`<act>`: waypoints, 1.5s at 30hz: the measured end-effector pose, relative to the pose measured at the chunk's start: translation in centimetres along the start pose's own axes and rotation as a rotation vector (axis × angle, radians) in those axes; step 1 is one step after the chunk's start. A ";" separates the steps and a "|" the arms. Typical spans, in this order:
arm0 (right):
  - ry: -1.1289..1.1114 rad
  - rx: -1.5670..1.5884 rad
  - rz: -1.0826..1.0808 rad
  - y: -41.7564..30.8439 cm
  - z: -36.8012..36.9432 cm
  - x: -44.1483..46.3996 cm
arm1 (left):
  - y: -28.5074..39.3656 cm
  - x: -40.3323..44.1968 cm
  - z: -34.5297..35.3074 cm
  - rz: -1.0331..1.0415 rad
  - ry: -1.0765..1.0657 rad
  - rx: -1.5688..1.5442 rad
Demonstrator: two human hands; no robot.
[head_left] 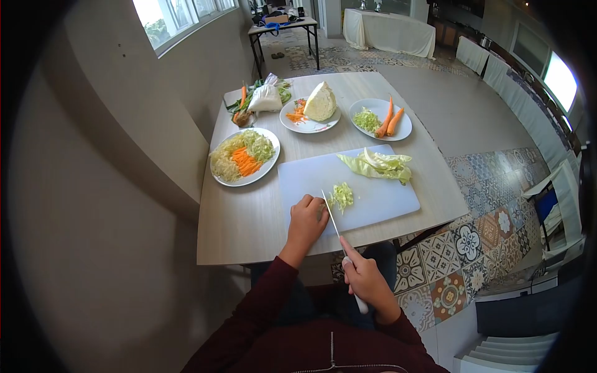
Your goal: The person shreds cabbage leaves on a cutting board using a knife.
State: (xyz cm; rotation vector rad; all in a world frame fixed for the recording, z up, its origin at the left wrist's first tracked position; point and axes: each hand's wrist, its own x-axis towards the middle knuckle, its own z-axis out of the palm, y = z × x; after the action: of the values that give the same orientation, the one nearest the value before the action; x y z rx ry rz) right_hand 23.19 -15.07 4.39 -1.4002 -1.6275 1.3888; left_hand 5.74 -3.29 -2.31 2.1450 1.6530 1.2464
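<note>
My right hand [365,278] is wrapped round the white handle of a kitchen knife [333,216], its blade slanting up and left over the white cutting board [385,205]. Just left of the blade, my left hand [307,219] rests on the board with its fingers curled under. Whatever lies beneath those fingers is hidden. Shredded cabbage [341,196] sits in a small heap to the right of the blade. Farther back on the board lie loose pale-green cabbage leaves [376,165].
Behind the board stand a plate of shredded vegetables [247,163], a plate [301,128] with a cabbage wedge [321,102], and a plate [406,130] with carrots [387,118] and shreds. A white bag [266,98] and greens sit at the back left corner. A wall borders the table's left.
</note>
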 end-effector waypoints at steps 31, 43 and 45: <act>-0.034 -0.098 0.028 -0.8 0.5 4.8 | -0.2 -0.4 0.2 0.025 0.013 0.013; -0.063 -0.140 0.014 0.3 0.0 0.6 | 0.0 -0.3 0.0 -0.007 0.006 -0.003; -0.048 -0.179 -0.004 0.6 -0.2 0.1 | -0.1 -0.3 0.2 0.015 0.023 0.005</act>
State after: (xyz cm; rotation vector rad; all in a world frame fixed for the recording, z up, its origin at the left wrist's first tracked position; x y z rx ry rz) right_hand 23.54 -14.92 3.89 -1.4729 -1.8231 1.3107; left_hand 5.75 -3.43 -2.64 2.1587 1.6537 1.2768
